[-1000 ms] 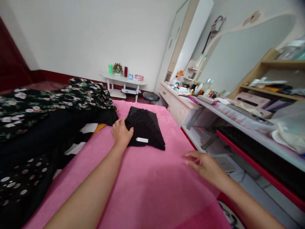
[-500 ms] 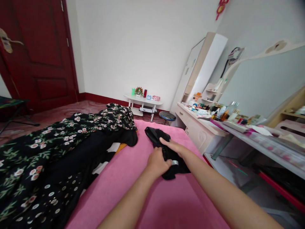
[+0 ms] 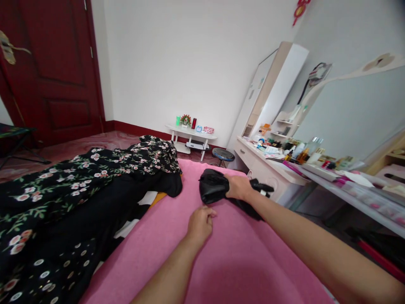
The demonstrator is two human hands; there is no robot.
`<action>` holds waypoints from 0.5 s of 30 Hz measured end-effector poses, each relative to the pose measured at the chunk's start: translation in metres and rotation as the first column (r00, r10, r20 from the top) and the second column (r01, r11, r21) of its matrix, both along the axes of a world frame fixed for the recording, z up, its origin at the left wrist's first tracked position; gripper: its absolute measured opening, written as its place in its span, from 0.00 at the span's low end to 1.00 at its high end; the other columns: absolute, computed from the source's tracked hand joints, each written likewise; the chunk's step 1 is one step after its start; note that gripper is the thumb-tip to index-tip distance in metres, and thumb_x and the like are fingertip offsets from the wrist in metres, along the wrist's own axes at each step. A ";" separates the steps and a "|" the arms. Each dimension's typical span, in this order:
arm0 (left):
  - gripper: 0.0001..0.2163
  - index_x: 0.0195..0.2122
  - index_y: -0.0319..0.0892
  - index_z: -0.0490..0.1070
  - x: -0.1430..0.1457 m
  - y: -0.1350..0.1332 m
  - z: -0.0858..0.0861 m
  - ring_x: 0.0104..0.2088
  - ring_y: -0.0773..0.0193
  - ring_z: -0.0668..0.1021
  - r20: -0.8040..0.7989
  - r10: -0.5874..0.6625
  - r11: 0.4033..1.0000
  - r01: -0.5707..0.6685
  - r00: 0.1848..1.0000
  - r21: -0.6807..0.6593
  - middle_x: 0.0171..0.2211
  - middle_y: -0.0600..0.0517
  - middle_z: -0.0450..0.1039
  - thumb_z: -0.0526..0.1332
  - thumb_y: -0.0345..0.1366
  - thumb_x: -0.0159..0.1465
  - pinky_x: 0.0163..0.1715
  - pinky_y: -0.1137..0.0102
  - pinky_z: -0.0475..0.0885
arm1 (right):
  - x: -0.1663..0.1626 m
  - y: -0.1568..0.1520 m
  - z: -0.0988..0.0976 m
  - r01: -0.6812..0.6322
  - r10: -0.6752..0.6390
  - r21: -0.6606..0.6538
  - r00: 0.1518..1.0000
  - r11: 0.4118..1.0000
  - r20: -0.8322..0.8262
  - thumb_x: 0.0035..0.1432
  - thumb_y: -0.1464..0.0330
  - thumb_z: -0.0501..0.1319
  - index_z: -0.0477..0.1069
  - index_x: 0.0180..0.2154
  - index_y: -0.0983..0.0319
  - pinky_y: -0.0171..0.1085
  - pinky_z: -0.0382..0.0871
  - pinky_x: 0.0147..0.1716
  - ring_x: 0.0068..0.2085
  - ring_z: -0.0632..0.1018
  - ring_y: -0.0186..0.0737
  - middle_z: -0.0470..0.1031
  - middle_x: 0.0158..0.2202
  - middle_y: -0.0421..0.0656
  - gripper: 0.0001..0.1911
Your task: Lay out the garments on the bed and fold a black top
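Observation:
A bunched black cloth-like item (image 3: 212,185), shiny on its near left side, is gripped by my right hand (image 3: 239,187). My fingers wrap over its middle, and a dark narrow end with a small white patch sticks out to the right. Its exact kind cannot be made out. My left hand (image 3: 201,223) is apart from it, nearer to me, low over the pink bedspread (image 3: 228,261). The fingers there are loosely curled in, with nothing visible in them. On the left lies a heap of dark clothes, topped by a black floral garment (image 3: 104,166).
A white dressing table (image 3: 268,162) crowded with bottles stands at the right, below a large mirror (image 3: 354,114). Beyond the bed are a round stool (image 3: 223,154) and a low white table (image 3: 191,131). A dark red door (image 3: 63,71) is at the left.
My left hand has let go of the black item and drawn back toward me. My right hand has turned over it and moved it slightly right, and its shiny side now shows more.

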State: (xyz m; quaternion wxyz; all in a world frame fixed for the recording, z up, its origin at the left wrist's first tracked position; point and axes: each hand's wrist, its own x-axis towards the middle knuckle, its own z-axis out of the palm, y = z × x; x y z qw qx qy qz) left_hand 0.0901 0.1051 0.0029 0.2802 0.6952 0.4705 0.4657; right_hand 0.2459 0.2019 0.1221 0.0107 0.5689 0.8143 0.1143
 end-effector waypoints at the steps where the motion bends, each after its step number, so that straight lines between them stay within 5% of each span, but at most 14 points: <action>1: 0.18 0.36 0.41 0.78 0.000 -0.001 -0.002 0.38 0.62 0.77 -0.055 0.023 1.000 -0.022 0.998 0.021 0.36 0.50 0.78 0.52 0.20 0.54 0.42 0.68 0.69 | 0.008 0.010 0.010 -0.012 0.007 0.072 0.998 0.997 0.065 0.48 0.61 0.63 0.65 0.53 0.58 0.42 0.64 0.42 0.45 0.75 0.52 0.75 0.43 0.51 0.29; 4: 0.16 0.35 0.45 0.78 0.004 -0.003 -0.004 0.39 0.60 0.75 -0.201 0.044 0.998 -0.035 0.979 0.049 0.34 0.51 0.77 0.55 0.22 0.53 0.44 0.64 0.68 | 0.032 0.046 0.035 -0.047 0.010 0.216 0.986 0.975 0.168 0.55 0.60 0.57 0.65 0.53 0.60 0.46 0.61 0.45 0.47 0.72 0.55 0.72 0.45 0.55 0.24; 7: 0.15 0.34 0.47 0.78 0.007 -0.004 -0.004 0.39 0.58 0.74 -0.279 0.065 0.997 -0.050 0.958 0.060 0.33 0.51 0.74 0.57 0.23 0.52 0.43 0.63 0.66 | 0.050 0.082 0.037 -0.042 -0.006 0.318 0.989 0.947 0.146 0.58 0.62 0.55 0.63 0.56 0.60 0.50 0.56 0.51 0.52 0.68 0.57 0.69 0.51 0.56 0.24; 9: 0.15 0.34 0.47 0.78 0.008 -0.002 -0.004 0.39 0.59 0.73 -0.283 0.067 0.997 -0.053 0.957 0.056 0.33 0.51 0.74 0.57 0.23 0.52 0.42 0.63 0.66 | 0.058 0.101 0.018 -0.042 -0.008 0.387 0.992 0.921 0.125 0.57 0.66 0.56 0.59 0.59 0.58 0.54 0.49 0.56 0.59 0.61 0.58 0.62 0.59 0.55 0.27; 12: 0.15 0.34 0.48 0.78 0.009 0.000 -0.004 0.39 0.59 0.73 -0.286 0.065 0.997 -0.054 0.956 0.046 0.33 0.51 0.74 0.56 0.23 0.53 0.42 0.63 0.65 | 0.062 0.118 -0.037 -0.004 -0.044 0.348 0.991 0.937 0.128 0.57 0.74 0.53 0.55 0.62 0.51 0.61 0.38 0.58 0.66 0.47 0.56 0.49 0.67 0.44 0.31; 15: 0.14 0.34 0.48 0.78 0.010 0.001 -0.004 0.39 0.59 0.73 -0.305 0.063 0.998 -0.056 0.950 0.032 0.33 0.51 0.73 0.56 0.24 0.55 0.42 0.63 0.65 | 0.061 0.119 -0.091 0.188 -0.194 0.221 0.981 0.957 0.007 0.60 0.78 0.45 0.50 0.63 0.47 0.65 0.44 0.56 0.66 0.48 0.56 0.47 0.67 0.42 0.33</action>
